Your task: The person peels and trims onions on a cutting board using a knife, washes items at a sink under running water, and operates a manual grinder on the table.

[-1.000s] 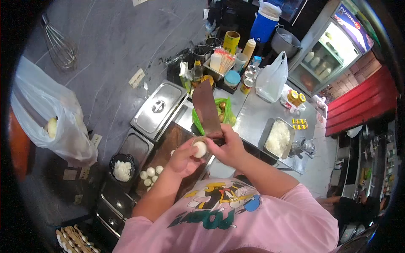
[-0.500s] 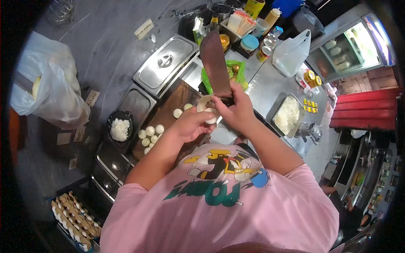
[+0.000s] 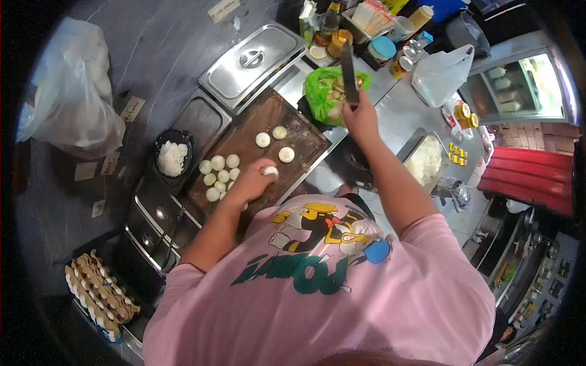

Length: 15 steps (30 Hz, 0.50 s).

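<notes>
My left hand (image 3: pixel 253 182) is closed around a peeled white onion (image 3: pixel 270 172), low over the brown wooden cutting board (image 3: pixel 250 134). Beside it on the board sit several more peeled onions (image 3: pixel 221 174), and three others lie nearer the far right end. My right hand (image 3: pixel 361 119) grips a wide-bladed cleaver (image 3: pixel 348 70), its blade seen nearly edge-on and pointing away from me. Just left of the cleaver is a bright green plastic bag (image 3: pixel 317 91) with brownish scraps or peels inside; I cannot tell whether the blade touches it.
Chopped white pieces fill a black bowl (image 3: pixel 172 160) left of the board and a metal tray (image 3: pixel 426 160) to the right. A lidded steel pan (image 3: pixel 251 59) stands behind. Bottles, jars and a white bag (image 3: pixel 444 73) crowd the back counter. Egg trays (image 3: pixel 101 293) sit lower left.
My hands have moved apart. The left went down and left to the board with the onion; the right went right beside the green bag, and the cleaver turned from broadside to edge-on.
</notes>
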Available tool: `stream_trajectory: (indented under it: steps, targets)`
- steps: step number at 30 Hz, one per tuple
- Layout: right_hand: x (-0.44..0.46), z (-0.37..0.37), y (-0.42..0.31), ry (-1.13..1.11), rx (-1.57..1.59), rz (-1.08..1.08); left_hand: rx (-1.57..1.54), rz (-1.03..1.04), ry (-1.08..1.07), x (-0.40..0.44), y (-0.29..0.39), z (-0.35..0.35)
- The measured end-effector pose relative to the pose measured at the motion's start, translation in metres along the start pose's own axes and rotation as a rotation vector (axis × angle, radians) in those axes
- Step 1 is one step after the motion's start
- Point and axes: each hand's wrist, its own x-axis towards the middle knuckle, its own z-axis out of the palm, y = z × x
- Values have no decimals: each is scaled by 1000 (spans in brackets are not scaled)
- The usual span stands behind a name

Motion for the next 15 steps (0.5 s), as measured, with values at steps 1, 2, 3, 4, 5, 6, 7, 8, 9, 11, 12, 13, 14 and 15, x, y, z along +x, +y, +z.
stream_trajectory:
  steps: [1,2,3,4,5,6,7,8,9,11,12,13,14,15]
  targets:
    - [12,7,13,60,-44,15,92,56,105,-3,-7,-9]
    - [23,8,17,61,-71,63,187,112,207,-6,-11,-15]
    - [33,10,24,58,-91,52,193,104,266,-12,-8,-19]
    - [41,12,31,56,-112,42,104,-2,244,-13,-2,-24]
    - [47,14,36,49,-108,47,128,-16,259,-11,-2,-27]
    - [53,13,38,18,-150,61,154,-26,273,-6,-4,-30]
    - [56,12,41,-11,-193,74,157,-31,270,1,-6,-31]
    - [57,11,44,-13,-193,80,152,-8,296,11,-13,-31]
    - [57,10,46,8,-178,59,147,16,322,19,-14,-32]
    - [52,4,44,29,-167,43,196,24,352,30,-13,-35]
    - [47,-3,39,33,-177,45,243,34,386,38,-16,-35]
    - [41,-8,33,38,-186,48,348,113,421,44,-21,-38]
    - [36,-12,36,38,-190,51,346,114,416,48,-21,-41]
    - [31,-17,40,23,-157,-9,336,71,386,51,-22,-44]
